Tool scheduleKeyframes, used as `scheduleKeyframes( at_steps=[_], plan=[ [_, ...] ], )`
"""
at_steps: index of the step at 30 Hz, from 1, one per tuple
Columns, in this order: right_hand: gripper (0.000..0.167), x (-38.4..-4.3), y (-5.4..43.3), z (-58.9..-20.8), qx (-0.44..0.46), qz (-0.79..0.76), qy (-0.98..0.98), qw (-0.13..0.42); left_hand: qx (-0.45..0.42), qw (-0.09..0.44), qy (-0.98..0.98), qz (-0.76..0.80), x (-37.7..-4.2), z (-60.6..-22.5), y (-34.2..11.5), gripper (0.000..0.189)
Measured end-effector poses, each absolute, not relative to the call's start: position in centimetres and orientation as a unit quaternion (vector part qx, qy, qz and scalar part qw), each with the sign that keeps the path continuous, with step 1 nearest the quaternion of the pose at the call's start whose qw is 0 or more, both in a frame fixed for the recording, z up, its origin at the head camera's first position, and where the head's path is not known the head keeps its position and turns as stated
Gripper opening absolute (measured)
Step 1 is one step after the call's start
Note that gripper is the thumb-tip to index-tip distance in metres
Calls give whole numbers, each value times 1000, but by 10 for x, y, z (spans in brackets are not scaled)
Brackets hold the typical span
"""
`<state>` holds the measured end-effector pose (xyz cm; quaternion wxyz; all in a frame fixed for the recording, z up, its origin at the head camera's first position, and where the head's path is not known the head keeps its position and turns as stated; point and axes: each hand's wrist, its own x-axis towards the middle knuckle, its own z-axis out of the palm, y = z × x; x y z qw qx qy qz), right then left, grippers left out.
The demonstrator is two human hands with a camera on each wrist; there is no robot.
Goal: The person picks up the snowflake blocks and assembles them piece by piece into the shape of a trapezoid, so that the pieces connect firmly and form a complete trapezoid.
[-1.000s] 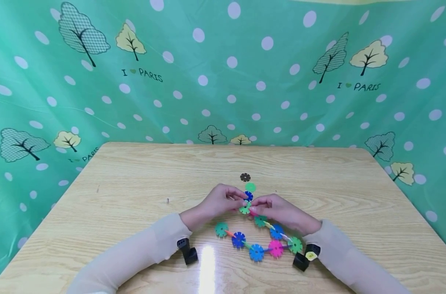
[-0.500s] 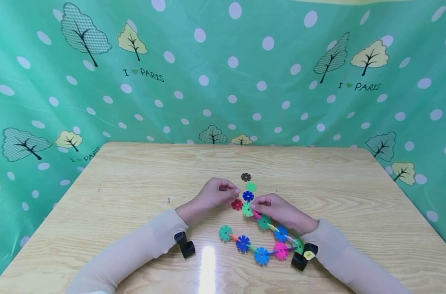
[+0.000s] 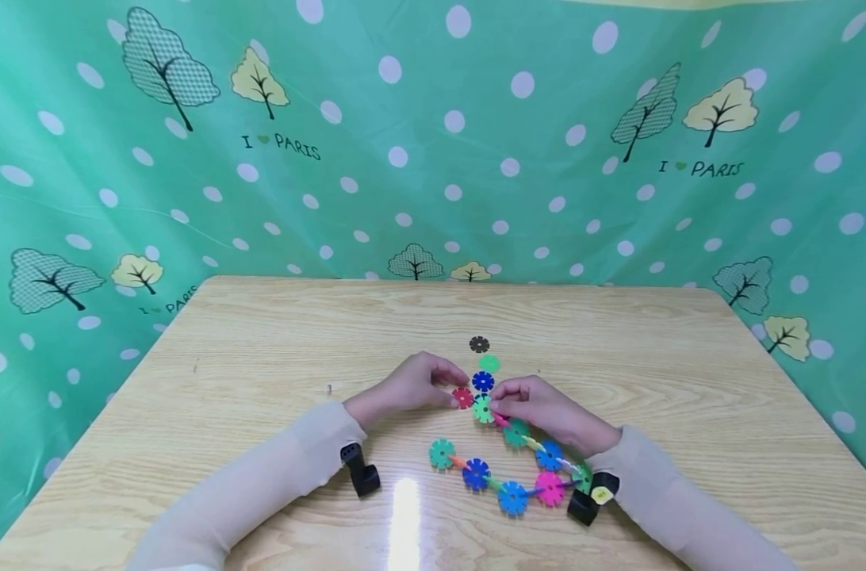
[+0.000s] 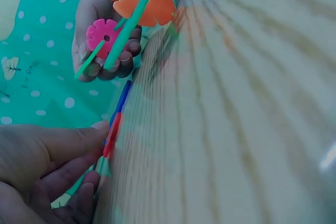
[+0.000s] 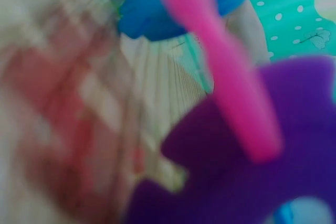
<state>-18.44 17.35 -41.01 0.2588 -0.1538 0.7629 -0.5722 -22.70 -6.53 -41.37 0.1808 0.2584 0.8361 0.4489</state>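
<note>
Notched plastic flower discs, slotted edge to edge, form a curved chain point(image 3: 513, 498) on the table in the head view. My right hand point(image 3: 540, 406) pinches the light green disc point(image 3: 484, 409) at the chain's far end. A bit of dark blue shows at that disc's upper edge. My left hand point(image 3: 415, 383) has thumb and forefinger at the edges of a loose red disc point(image 3: 463, 398), which lies just left of the light green one. In the left wrist view the thumb tip meets the red disc point(image 4: 112, 136), seen edge-on. Most of the right wrist view is blurred.
Behind the hands, a dark blue disc point(image 3: 483, 381), a green disc point(image 3: 489, 362) and a dark brown disc point(image 3: 479, 344) lie in a row. The chain's teal end disc point(image 3: 442, 454) is nearer me. A green patterned curtain point(image 3: 447, 143) hangs behind the wooden table point(image 3: 290, 317).
My left hand let go of the light green disc, drew back left and uncovered the red disc, then came down to it. My right hand stays on the chain's end.
</note>
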Motion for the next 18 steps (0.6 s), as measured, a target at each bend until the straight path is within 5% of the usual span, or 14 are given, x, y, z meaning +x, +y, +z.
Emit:
scheduleKeyframes(
  at_steps=[18],
  plan=[
    [25,-187,178,-414,-163,-567,760,274,304,210,801,471,-243,-426,-74,34]
  ],
)
